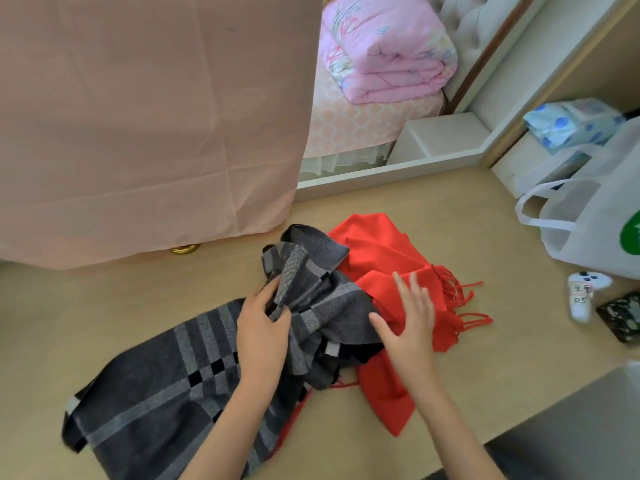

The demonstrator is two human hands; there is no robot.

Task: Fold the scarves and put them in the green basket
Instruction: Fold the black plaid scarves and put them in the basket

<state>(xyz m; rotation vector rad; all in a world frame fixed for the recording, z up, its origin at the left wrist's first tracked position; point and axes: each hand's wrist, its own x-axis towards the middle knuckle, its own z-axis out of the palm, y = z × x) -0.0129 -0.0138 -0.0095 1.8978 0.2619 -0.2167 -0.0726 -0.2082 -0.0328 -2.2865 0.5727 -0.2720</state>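
Observation:
A grey checked scarf (156, 386) lies crumpled on the beige table, one end spread flat toward the lower left and the rest bunched in the middle. My left hand (261, 332) grips a fold of its bunched part. A red fringed scarf (381, 251) lies rumpled to the right, partly under the grey one. My right hand (408, 327) hovers over or rests on the red scarf with fingers spread and straight. No green basket is in view.
A pink cloth (145, 116) hangs over the table's far left. At the right edge stand a white bag (595, 216), a white game controller (583, 294) and a dark patterned box (623, 317). A bed with a folded pink quilt (384, 46) lies beyond the table.

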